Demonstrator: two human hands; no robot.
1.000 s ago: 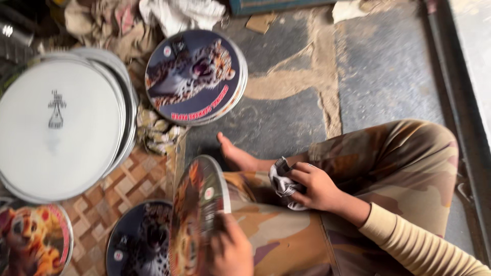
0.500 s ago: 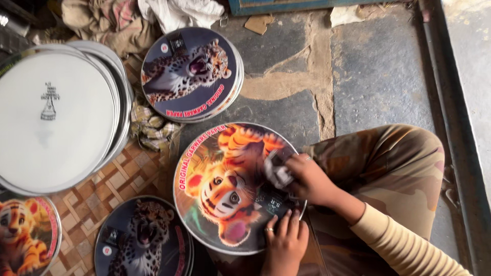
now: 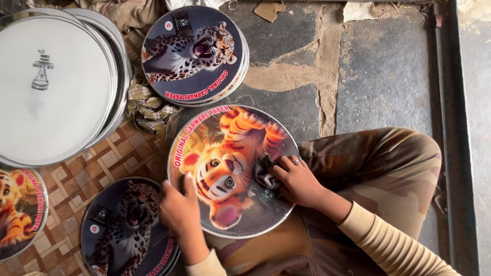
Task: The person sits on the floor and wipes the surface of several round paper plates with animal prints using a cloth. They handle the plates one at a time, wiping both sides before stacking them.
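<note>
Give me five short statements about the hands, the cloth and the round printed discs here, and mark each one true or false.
1. The right hand presses a dark cloth onto the tiger disc. True.
2. The left hand is lifted clear of that disc. False: it rests on the disc's left edge.
3. A stack of leopard discs lies beyond the tiger disc. True.
4. The plain white discs lie at the picture's right. False: at its left.
5. The tiger disc lies flat on the floor. False: it rests on the person's lap.

Tiger disc (image 3: 232,168) on lap — leopard stack (image 3: 194,53) behind, plain discs (image 3: 53,87) left
</note>
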